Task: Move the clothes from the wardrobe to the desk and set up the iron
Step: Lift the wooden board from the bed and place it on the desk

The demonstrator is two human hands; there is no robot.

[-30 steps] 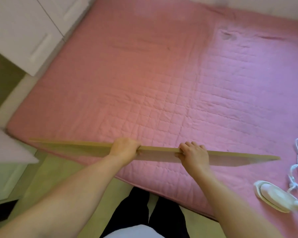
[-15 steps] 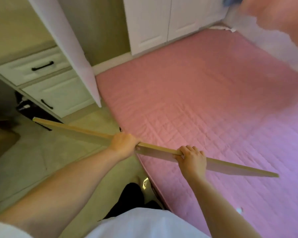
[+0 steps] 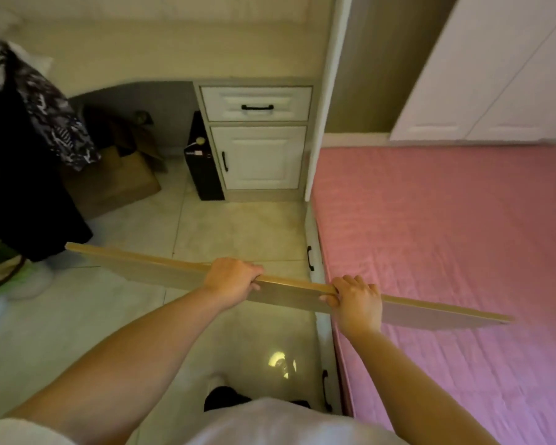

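Bed [image 3: 446,252], covered by a pink quilted spread, fills the frame from 1 to 5 o'clock; drawer handles show on its near side along the floor. Tiled floor [image 3: 231,226], pale and glossy, occupies the centre and the 7 to 9 o'clock area. Bench [image 3: 174,56], cream-topped, runs across 10 to 12 o'clock, with a white cabinet [image 3: 257,139] below its right end carrying one drawer above one door, both with dark handles. White wardrobe doors [image 3: 495,75] stand closed at 1 to 2 o'clock, behind the head of the bed. Dark clothes [image 3: 23,162], one piece patterned, hang in a heap at 9 to 10 o'clock, at the left end of the bench; whether they rest on the bench or on something beside it cannot be told. A brown cardboard box [image 3: 109,181] and a black upright case [image 3: 203,165] sit under the bench, the case touching the cabinet's left side.

A long wooden board [image 3: 161,271] is held level across the frame centre, from 9 to 4 o'clock, over floor and bed edge. Left hand [image 3: 231,277] grips the board's upper edge near mid-length, fingers curled over it. Right hand [image 3: 357,300] grips the same edge further right, fingers wrapped over it.

No iron is visible.
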